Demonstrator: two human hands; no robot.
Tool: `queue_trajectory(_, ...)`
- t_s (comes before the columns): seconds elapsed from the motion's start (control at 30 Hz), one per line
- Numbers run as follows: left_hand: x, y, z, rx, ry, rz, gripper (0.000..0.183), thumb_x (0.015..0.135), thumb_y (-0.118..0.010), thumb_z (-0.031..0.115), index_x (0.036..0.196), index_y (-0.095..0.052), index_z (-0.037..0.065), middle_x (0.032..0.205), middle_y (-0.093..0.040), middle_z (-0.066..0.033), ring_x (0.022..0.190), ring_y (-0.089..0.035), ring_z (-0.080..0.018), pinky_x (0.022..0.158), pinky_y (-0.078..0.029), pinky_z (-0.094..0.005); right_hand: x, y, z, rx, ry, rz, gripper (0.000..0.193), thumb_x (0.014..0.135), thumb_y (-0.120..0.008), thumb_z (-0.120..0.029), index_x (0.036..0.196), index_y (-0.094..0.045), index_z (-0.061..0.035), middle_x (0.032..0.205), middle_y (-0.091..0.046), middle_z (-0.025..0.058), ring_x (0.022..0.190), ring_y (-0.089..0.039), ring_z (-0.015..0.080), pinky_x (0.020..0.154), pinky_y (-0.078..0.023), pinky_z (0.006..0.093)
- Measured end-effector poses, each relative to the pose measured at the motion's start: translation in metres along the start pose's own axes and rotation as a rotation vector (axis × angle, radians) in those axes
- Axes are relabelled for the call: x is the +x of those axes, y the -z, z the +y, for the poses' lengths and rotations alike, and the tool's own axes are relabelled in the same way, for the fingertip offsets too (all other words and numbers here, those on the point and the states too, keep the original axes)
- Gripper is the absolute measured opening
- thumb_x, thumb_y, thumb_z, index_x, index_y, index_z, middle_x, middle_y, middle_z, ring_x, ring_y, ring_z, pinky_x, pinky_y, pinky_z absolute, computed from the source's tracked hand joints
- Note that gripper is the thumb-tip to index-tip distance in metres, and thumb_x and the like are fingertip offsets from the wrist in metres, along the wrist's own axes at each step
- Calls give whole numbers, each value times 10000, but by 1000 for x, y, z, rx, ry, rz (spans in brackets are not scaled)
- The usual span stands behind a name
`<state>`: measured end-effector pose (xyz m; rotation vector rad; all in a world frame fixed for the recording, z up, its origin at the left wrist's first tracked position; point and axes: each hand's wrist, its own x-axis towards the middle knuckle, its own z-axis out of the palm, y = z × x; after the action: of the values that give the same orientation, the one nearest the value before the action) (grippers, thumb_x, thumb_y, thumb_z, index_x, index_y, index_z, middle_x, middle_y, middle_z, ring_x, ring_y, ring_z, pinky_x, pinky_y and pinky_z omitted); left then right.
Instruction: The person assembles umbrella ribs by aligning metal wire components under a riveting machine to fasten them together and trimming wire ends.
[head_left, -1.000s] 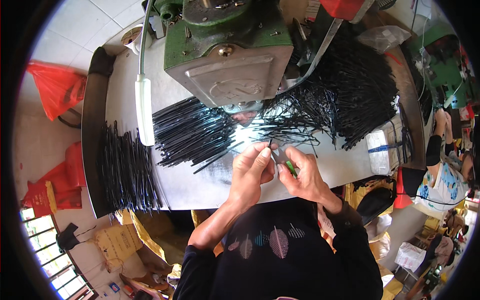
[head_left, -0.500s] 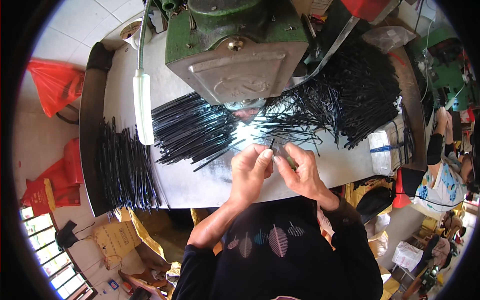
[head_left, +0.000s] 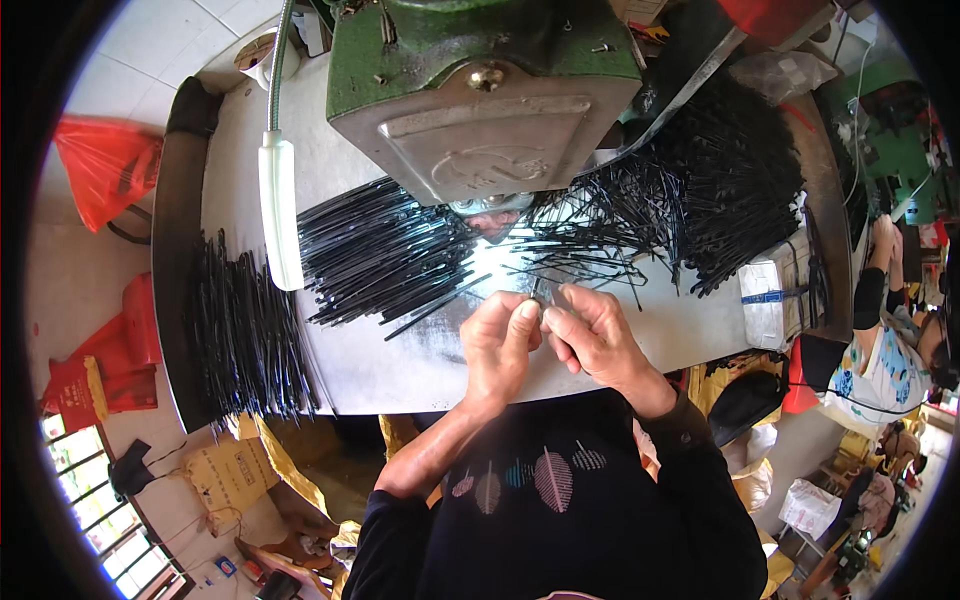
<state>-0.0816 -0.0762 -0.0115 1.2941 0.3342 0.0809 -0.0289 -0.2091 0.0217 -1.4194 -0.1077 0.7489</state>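
Two bare hands nearly meet over the near side of the pale table [head_left: 690, 335], in front of the green machine [head_left: 480, 125]; we see the left hand [head_left: 500, 345] with its thumb pressed to its curled fingers, the pinch closed on a small greyish piece [head_left: 543, 290] that pokes up past the tips; the right hand [head_left: 605, 345] sits just beside it, thumb and forefinger close to the piece, the other fingers loosely bent — we cannot tell whether it grips anything. Left of the machine's front lies a bundle of black sticks [head_left: 385, 255]; a second bundle [head_left: 253, 335] lies at the table's left end; a looser heap [head_left: 720, 180] spreads over the right; both hands are apart from all three. A white lamp [head_left: 280, 215] hangs over the left part of the table.

We judge the step in hand to be close fingertip work on the small piece, clear of the machine; the next move, to our eye, calls for a steady left pinch and small, careful movements of the right fingers — so little a thing could easily slip.
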Motion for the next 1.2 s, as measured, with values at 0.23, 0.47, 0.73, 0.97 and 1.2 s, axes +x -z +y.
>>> queue_trajectory(0.23,-13,0,-5,42,-37,34,144,936,-560,110,858,-555,-10,622,-538,0,560,-470,-53,510,-388,-211,1,-6,16,-699,599,318,182,851,-584,-116,722,-487,-33,521,-490,105,415,-489,257,409,-365,339)
queue_trajectory(0.47,-9,-8,1,-38,66,55,129,943,-536,123,864,-556,23,639,-516,9,576,-453,-54,520,-381,-219,2,1,6,-471,346,170,152,843,-593,-130,783,-501,-25,602,-517,173,502,-528,285,467,-402,359)
queue_trajectory(0.73,-6,-2,0,-131,42,13,138,964,-503,155,913,-524,28,545,-426,13,459,-298,-35,428,-192,-206,-43,68,-27,-673,530,589,211,875,-570,-86,717,-451,-15,568,-467,96,492,-440,121,451,-352,321)
queue_trajectory(0.97,-20,-14,3,-124,113,-156,154,953,-529,162,907,-538,16,552,-472,-7,453,-317,-37,431,-225,-199,-95,204,-53,-1511,408,1374,174,874,-576,-215,864,-617,-46,727,-601,142,638,-604,332,565,-479,416)
queue_trajectory(1.2,8,-24,113,-529,-522,-769,172,884,-566,142,734,-584,60,798,-600,-123,602,-479,-194,569,-413,-325,-107,194,-57,-1666,340,1358,312,838,-617,-219,1091,-605,-37,1060,-605,128,984,-568,325,785,-477,405)
